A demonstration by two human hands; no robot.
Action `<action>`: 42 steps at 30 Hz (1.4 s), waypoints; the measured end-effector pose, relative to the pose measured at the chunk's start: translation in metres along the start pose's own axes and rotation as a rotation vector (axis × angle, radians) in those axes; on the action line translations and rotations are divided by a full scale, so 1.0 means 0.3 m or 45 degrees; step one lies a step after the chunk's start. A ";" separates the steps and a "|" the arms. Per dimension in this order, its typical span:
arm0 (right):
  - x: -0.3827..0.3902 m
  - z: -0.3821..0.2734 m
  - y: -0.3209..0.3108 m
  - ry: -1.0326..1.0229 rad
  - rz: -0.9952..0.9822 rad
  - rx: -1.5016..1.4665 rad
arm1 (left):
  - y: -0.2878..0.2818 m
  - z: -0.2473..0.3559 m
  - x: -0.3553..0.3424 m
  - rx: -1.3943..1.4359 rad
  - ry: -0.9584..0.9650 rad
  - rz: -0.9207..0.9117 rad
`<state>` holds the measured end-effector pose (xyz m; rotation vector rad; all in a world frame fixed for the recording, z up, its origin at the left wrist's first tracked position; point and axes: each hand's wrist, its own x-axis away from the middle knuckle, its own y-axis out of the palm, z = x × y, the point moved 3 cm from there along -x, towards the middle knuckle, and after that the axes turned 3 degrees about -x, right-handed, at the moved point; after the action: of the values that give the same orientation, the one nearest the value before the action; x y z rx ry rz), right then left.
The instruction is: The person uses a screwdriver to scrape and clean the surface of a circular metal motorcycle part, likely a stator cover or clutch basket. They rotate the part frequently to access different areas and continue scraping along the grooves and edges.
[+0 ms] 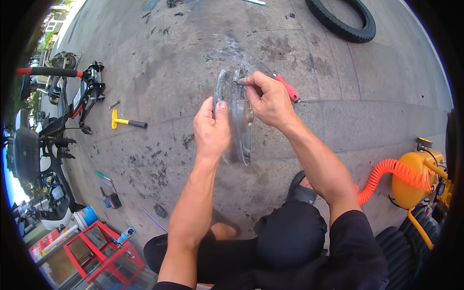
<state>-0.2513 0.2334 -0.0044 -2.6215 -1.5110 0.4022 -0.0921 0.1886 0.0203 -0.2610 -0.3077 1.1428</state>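
A grey metal wheel rim [235, 145] stands on edge in front of me, its surface dusty and partly blurred. My left hand [212, 126] is closed on the rim's left side, with the thumb laid along its edge. Near the top of the rim, my right hand [268, 98] is closed in a pinch. A small dark tip shows at those fingertips, too small to name. Just beyond my right hand lies a tool with a red and black handle [288, 89] and a thin shaft, seemingly a screwdriver on the ground.
A black tyre [371, 30] lies at the far right. To the left are a yellow hammer [126, 122], a small metal tool [114, 104] and a motorbike [58, 113]. A red toolbox [89, 241] sits lower left; an orange air compressor [403, 191] with coiled hose stands at right.
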 end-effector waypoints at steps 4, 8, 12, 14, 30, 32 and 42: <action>0.088 -0.037 -0.010 -0.142 -0.093 -0.013 | -0.012 0.017 0.000 -0.041 0.016 0.010; -0.026 -0.012 -0.051 -0.103 -0.077 0.156 | 0.002 0.020 -0.005 -0.058 0.033 -0.013; 0.073 -0.073 -0.060 -0.291 -0.228 0.284 | -0.011 0.010 0.010 -0.200 0.174 0.023; 0.004 -0.049 -0.082 -0.272 -0.170 0.301 | 0.007 0.017 0.010 -0.082 0.064 0.003; -0.026 -0.148 -0.099 -0.369 -0.260 0.610 | 0.012 0.000 -0.038 -0.075 0.124 0.069; -0.070 -0.130 -0.105 -0.374 -0.206 0.603 | 0.003 -0.076 0.042 -0.325 0.154 0.084; 0.006 -0.107 -0.059 -0.339 -0.150 0.396 | -0.012 -0.028 0.099 -0.205 0.163 0.135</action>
<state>-0.2567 0.2456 0.0299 -2.2974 -1.5185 0.9238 -0.0746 0.2141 0.0169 -0.4949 -0.2755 1.2019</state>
